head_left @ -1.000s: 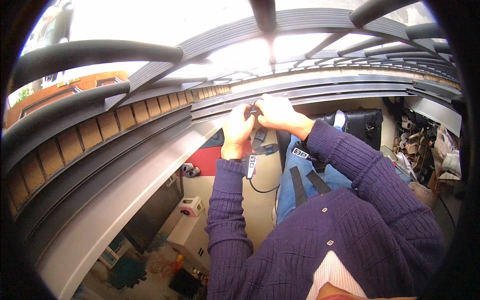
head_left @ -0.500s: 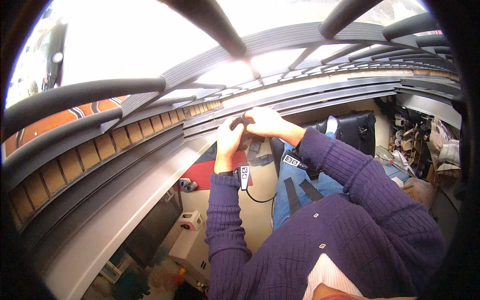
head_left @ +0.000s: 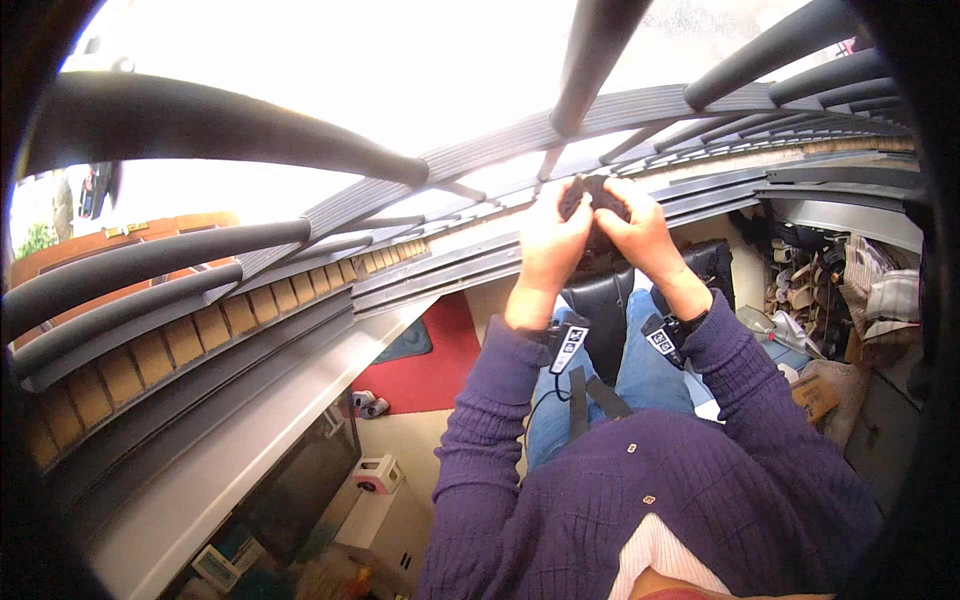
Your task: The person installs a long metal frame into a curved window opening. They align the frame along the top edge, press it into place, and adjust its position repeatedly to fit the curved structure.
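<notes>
Both my hands are raised together in front of the window bars. Between them is a small bunched piece of dark cloth [head_left: 600,192], brown-black and soft-looking. My left hand [head_left: 552,245] pinches its left side with thumb and fingers. My right hand [head_left: 643,236] grips the right side, thumb bent inward. Part of the cloth lies behind the fingers, so its full shape is hidden. A black strap with a small white-faced device [head_left: 569,346] circles my left wrist, and a similar device [head_left: 661,343] sits on the right.
Thick dark window bars [head_left: 300,232] run across the top, above a metal track and a pale sill [head_left: 250,405]. Below are a black padded seat [head_left: 605,310], a red mat [head_left: 445,350], grey shoes [head_left: 370,405] and a white cabinet [head_left: 395,510]. Cluttered footwear [head_left: 797,285] fills a right-hand rack.
My hands have moved right and slightly up with the dark cloth, which shows larger between them. My view has shifted, exposing more of the red mat.
</notes>
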Available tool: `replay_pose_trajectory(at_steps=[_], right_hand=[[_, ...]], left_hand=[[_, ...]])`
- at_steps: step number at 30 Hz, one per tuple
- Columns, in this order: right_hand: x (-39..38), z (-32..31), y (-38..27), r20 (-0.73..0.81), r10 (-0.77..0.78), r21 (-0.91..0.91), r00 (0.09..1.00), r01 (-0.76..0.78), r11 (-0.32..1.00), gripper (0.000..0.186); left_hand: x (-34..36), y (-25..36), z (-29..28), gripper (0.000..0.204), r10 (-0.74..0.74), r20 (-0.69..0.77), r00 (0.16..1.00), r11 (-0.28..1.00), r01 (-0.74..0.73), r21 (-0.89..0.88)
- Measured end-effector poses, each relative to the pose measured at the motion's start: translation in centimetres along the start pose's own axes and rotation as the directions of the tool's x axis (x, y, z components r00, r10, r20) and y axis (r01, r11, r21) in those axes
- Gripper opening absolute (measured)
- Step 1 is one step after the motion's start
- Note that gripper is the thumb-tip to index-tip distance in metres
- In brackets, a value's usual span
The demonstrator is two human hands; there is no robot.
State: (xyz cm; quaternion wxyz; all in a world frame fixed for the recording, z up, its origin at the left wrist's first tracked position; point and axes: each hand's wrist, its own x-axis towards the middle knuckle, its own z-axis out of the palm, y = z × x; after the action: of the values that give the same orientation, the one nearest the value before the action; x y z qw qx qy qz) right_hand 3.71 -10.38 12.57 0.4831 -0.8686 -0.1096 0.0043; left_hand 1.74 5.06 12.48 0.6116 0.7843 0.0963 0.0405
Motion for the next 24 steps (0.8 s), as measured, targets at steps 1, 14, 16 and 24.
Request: replay_pose_trajectory(at_steps=[1, 14, 16, 24], right_hand=[[1.2, -0.5, 0.5, 0.008, 0.038, -0.005, 0.999, -0.038, 0.999, 0.037], [3.5, 0.3, 3.0, 0.187, 0.161, -0.117, 0.969, -0.14, 0.983, 0.057], [4.2, 0.2, 3.2, 0.317, 0.187, -0.137, 0.93, -0.15, 0.979, 0.061], [5.6, 2.3, 6.5, 0.354, 0.408, -0.061, 0.841, -0.415, 0.908, 0.046]], left_hand=[[0.5, 0.3, 1.6, 0.034, 0.0, -0.039, 0.999, 0.999, -0.001, -0.047], [4.2, -5.9, 5.7, 0.063, -0.22, -0.086, 0.972, 0.973, 0.213, -0.087], [4.1, -5.5, 5.4, 0.059, -0.221, -0.078, 0.972, 0.972, 0.213, -0.104], [1.6, -4.4, 4.9, 0.037, -0.062, -0.006, 0.998, 0.939, 0.056, -0.34]])
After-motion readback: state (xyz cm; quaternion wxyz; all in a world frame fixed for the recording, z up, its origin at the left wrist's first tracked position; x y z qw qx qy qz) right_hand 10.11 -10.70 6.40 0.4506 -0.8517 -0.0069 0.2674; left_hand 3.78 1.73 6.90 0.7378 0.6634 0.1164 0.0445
